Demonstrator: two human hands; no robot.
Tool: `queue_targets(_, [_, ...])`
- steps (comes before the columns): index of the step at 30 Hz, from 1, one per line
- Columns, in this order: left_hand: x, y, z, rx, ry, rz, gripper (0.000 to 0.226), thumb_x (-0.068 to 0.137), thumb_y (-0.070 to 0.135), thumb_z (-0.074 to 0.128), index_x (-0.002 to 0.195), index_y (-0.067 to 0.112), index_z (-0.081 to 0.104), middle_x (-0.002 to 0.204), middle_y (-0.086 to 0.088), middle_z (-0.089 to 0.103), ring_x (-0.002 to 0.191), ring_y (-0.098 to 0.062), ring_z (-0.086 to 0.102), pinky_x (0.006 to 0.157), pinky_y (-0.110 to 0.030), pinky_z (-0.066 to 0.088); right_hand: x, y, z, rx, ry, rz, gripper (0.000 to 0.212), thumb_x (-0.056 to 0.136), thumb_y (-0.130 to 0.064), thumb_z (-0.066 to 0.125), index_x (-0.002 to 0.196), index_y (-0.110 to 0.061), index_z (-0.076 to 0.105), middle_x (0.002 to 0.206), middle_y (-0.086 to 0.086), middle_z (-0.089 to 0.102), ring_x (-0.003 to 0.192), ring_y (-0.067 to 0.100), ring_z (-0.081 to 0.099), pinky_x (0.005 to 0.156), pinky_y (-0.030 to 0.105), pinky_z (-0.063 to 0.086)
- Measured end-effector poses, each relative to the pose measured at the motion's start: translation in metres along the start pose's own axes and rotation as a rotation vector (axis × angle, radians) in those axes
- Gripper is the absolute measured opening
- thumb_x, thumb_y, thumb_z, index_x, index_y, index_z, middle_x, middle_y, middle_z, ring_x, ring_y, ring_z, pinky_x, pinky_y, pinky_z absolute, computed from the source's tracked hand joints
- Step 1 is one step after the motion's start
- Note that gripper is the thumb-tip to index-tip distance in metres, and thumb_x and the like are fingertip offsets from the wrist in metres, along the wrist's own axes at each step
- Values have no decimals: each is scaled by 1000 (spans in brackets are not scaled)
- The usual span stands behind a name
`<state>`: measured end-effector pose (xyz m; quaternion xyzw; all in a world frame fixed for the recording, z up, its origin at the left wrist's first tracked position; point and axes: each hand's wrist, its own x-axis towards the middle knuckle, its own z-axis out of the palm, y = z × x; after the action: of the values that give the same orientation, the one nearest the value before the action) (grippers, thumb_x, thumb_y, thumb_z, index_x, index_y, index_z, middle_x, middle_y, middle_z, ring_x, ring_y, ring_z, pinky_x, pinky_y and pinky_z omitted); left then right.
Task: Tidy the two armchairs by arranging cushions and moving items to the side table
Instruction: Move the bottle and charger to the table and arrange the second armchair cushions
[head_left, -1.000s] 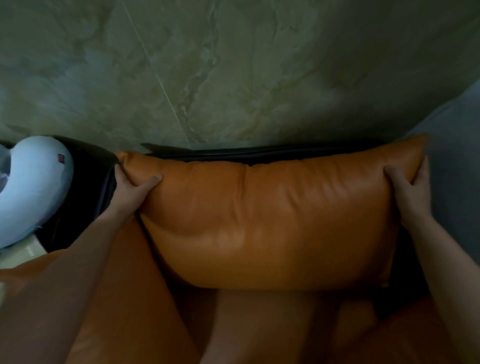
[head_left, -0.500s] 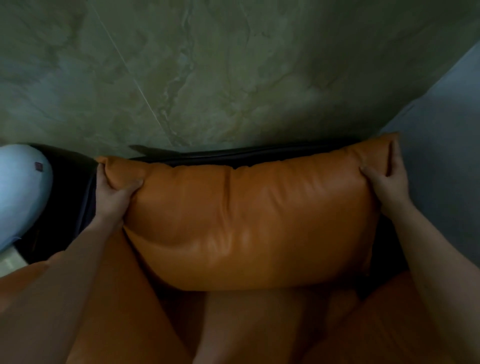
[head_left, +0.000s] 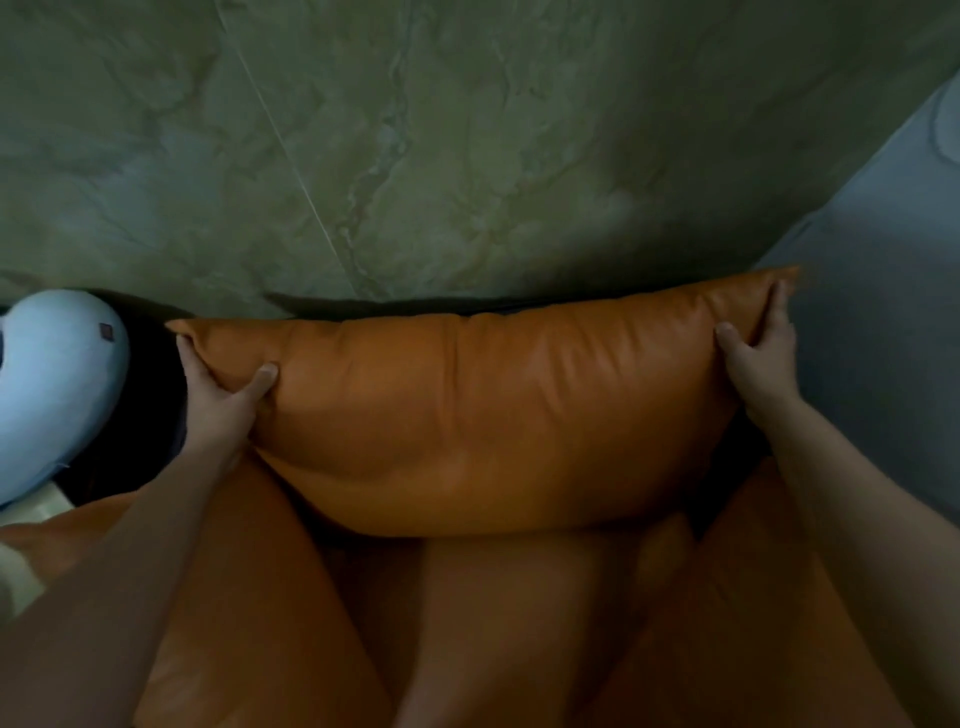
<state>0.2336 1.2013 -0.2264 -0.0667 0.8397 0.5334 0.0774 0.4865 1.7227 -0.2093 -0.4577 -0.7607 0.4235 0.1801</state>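
A large orange leather cushion (head_left: 483, 410) stands against the dark back of an orange armchair (head_left: 249, 634). My left hand (head_left: 218, 400) grips the cushion's upper left corner, thumb pressed into its front. My right hand (head_left: 758, 358) grips the upper right corner, thumb on the front and fingers up along the edge. Both forearms reach in from the bottom corners. The chair's seat and arms fill the lower part of the view.
A pale blue curved pillow (head_left: 52, 389) lies at the left on a dark surface. A green marbled wall (head_left: 415, 145) rises behind the chair. Grey fabric (head_left: 883, 312) borders the chair on the right. A light surface (head_left: 31, 514) shows at the lower left.
Both hands stay on the cushion's top corners. The cushion's top edge has straightened and its right corner sits a little higher; the view has shifted slightly.
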Motion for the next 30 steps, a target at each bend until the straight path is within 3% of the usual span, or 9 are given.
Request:
queue_targets(4, [-13,17,10,338,148,208,111,79,51,79,159,33,5,167,-13,2,153,-30,6,118,-39,14,-18,-20,14,-234,5,5,82,98,-51,53,162,-28,8,167,18,-11,154,36,-7,123,50,5])
queue_targets(8, [-10,21,17,631,-143,241,91,83,62,68,157,26,29,169,1,7,155,-25,-6,117,-67,7,-32,-14,24,-412,-96,-57,96,90,-68,55,162,-30,4,166,11,-24,152,34,-21,121,61,-1])
queue_targets(14, [-12,25,13,636,-222,172,79,87,59,65,153,25,38,169,1,9,155,-25,-6,118,-66,3,-26,-11,18,-344,-201,-16,92,90,-65,59,161,-35,10,167,3,-23,153,30,-21,123,56,0])
queue_targets(18, [-33,39,15,504,-159,189,47,90,53,66,130,27,64,155,-1,44,151,-23,23,119,-60,-3,-45,-17,4,-70,-227,-6,69,95,-44,64,156,-36,33,170,-7,-7,155,21,-6,124,53,14])
queue_targets(20, [-52,44,27,381,-209,238,39,89,45,70,123,24,69,137,0,60,138,-25,47,118,-48,25,-65,-16,-2,7,-234,-45,64,97,-39,63,154,-37,35,168,-9,11,154,18,10,122,47,24])
queue_targets(22, [-73,48,46,297,-332,271,31,89,34,74,119,28,69,122,6,66,121,-23,61,101,-36,47,-92,-13,-6,68,-223,-75,61,97,-37,63,153,-37,39,162,-10,29,147,11,27,116,39,33])
queue_targets(26, [-113,59,95,323,-715,346,27,92,42,69,112,59,61,124,25,61,119,-8,57,95,-29,50,-161,-1,-24,191,-173,-64,51,98,-32,64,146,-40,48,141,-13,54,126,2,53,97,26,48])
queue_targets(28, [-137,68,122,340,-861,409,29,93,44,66,120,54,61,128,24,60,121,-7,56,99,-35,51,-199,12,-38,203,-99,-64,45,98,-28,63,140,-43,54,130,-19,61,116,-3,58,89,18,49])
queue_targets(30, [-163,78,148,351,-970,464,35,94,43,66,129,42,62,134,18,59,125,-6,55,105,-45,49,-240,34,-55,194,16,-10,42,97,-26,65,137,-38,58,123,-19,63,111,-1,61,88,22,51])
